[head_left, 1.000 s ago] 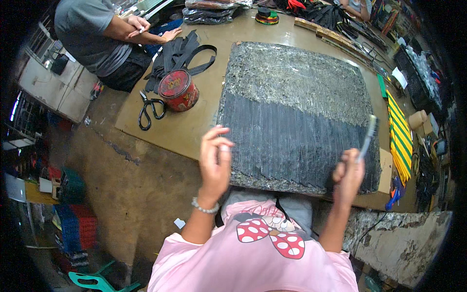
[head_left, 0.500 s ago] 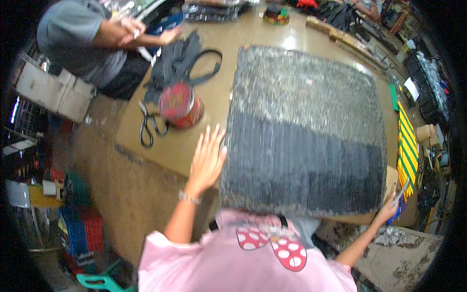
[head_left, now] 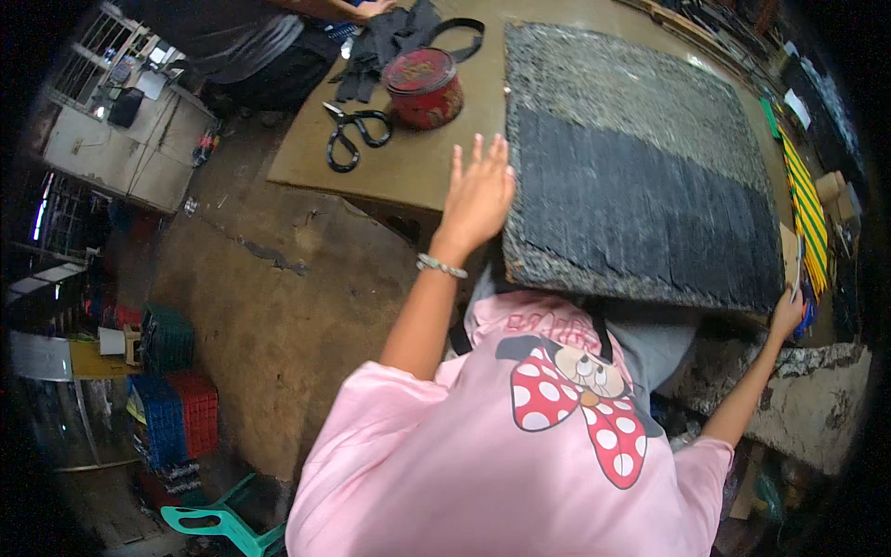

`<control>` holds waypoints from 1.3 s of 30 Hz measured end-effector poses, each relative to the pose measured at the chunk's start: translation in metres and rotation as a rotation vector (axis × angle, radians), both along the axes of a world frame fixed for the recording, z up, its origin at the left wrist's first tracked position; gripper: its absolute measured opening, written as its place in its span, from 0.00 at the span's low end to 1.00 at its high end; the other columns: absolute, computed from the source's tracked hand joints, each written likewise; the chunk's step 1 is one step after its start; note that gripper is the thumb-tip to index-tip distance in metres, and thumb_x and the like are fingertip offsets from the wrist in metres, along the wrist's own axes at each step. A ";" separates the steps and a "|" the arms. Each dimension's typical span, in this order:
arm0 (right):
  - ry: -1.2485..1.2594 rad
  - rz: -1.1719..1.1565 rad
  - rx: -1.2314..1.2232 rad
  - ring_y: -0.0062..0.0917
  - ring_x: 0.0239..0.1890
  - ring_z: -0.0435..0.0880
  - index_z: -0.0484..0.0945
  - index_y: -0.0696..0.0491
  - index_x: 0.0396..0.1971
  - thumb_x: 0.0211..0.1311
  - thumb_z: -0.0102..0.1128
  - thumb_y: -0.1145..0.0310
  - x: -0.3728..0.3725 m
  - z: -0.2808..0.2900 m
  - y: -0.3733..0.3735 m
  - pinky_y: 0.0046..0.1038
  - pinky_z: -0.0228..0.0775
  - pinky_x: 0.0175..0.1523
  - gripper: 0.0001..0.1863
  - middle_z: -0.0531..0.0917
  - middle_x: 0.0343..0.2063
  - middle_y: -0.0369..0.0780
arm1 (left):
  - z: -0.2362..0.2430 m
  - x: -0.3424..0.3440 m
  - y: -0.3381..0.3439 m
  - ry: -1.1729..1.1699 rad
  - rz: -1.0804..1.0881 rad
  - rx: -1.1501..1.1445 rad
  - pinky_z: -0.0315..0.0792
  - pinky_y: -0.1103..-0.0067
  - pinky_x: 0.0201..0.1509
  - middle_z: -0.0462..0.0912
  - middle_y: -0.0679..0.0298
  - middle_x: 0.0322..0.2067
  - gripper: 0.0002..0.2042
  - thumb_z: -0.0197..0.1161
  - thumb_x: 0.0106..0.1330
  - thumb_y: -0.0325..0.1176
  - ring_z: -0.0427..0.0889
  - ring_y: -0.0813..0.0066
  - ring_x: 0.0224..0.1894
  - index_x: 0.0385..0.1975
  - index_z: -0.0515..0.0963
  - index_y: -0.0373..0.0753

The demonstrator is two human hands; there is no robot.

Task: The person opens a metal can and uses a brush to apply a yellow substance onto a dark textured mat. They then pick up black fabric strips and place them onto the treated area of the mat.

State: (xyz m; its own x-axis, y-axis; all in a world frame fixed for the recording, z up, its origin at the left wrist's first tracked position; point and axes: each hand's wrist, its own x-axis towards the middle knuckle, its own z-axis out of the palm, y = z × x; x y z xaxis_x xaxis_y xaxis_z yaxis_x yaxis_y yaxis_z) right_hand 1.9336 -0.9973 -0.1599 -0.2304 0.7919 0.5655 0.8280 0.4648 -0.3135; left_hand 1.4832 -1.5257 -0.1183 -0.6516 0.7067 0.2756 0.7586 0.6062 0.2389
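A large, thick square board (head_left: 640, 84) lies on the table in front of me. Its far part is rough and grey, and a wide band of black strips (head_left: 640, 204) covers much of the near part. At the board's left edge rests my left hand (head_left: 478, 197), fingers spread, holding nothing. Near the right front corner, my right hand (head_left: 787, 314) is closed around a thin grey tool (head_left: 796, 274) whose kind I cannot make out. Left of the board stand a red round tin (head_left: 425, 88) and black-handled scissors (head_left: 355, 135).
Dark fabric strips (head_left: 385, 46) lie behind the tin, beside a co-worker's hand (head_left: 371, 9). Yellow-green striped material (head_left: 806, 213) lies along the right side. Stacked crates (head_left: 176, 418) and a green plastic stool (head_left: 218, 524) stand on the floor at lower left.
The view has shifted, so the board and table sit higher and further right. My hands keep to the board's two sides. The co-worker is now mostly out of the picture's top.
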 end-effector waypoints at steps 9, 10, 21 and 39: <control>0.157 -0.124 -0.044 0.37 0.43 0.81 0.78 0.55 0.47 0.67 0.51 0.51 0.003 -0.002 -0.025 0.32 0.68 0.49 0.22 0.83 0.41 0.45 | 0.017 0.008 -0.006 -0.245 0.023 0.262 0.46 0.63 0.73 0.68 0.51 0.61 0.21 0.49 0.69 0.37 0.59 0.57 0.68 0.58 0.69 0.31; 0.155 -0.128 -0.012 0.36 0.43 0.81 0.78 0.55 0.47 0.68 0.51 0.51 0.003 0.000 -0.027 0.32 0.68 0.49 0.22 0.84 0.41 0.44 | 0.028 0.004 -0.008 -0.301 0.011 0.368 0.57 0.64 0.68 0.75 0.51 0.55 0.19 0.57 0.65 0.35 0.69 0.55 0.62 0.53 0.74 0.33; 0.443 -0.111 -0.116 0.25 0.41 0.80 0.80 0.58 0.40 0.66 0.57 0.54 0.000 0.003 -0.043 0.26 0.68 0.50 0.20 0.84 0.38 0.40 | 0.114 -0.275 -0.030 -0.308 0.360 0.976 0.74 0.80 0.33 0.84 0.58 0.29 0.19 0.54 0.70 0.43 0.82 0.71 0.29 0.33 0.81 0.30; 0.263 -0.254 -0.109 0.33 0.35 0.82 0.81 0.54 0.41 0.66 0.53 0.49 -0.008 0.012 -0.066 0.31 0.69 0.42 0.21 0.85 0.33 0.41 | 0.092 -0.356 -0.005 -0.203 0.675 0.213 0.75 0.65 0.47 0.84 0.48 0.39 0.30 0.75 0.42 0.54 0.82 0.49 0.43 0.36 0.81 0.32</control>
